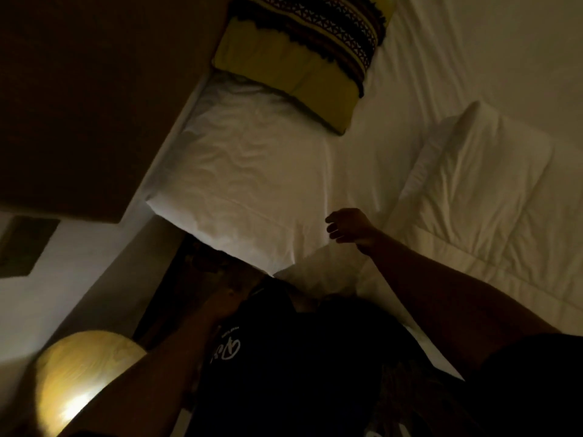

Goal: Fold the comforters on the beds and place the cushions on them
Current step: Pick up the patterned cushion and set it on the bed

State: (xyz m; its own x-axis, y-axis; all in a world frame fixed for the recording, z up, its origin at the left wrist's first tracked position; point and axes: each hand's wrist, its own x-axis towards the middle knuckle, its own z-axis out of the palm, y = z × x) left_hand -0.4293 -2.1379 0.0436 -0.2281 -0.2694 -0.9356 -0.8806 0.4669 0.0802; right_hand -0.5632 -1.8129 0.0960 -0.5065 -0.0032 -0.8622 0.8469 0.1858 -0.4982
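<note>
On the dim white bed, my right hand hovers loosely curled near the pillow; my left hand is too dark to tell.

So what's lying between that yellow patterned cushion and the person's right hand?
In the head view, only the white pillow lies between the cushion and the right hand; nothing else sits on that stretch.

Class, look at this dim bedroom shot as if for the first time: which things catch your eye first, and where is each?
First comes the yellow cushion with a dark patterned band, lying at the top of the bed against the brown headboard. Below it lies a bright white pillow, and the right hand hovers beside it. At the right lies the folded white comforter.
</note>
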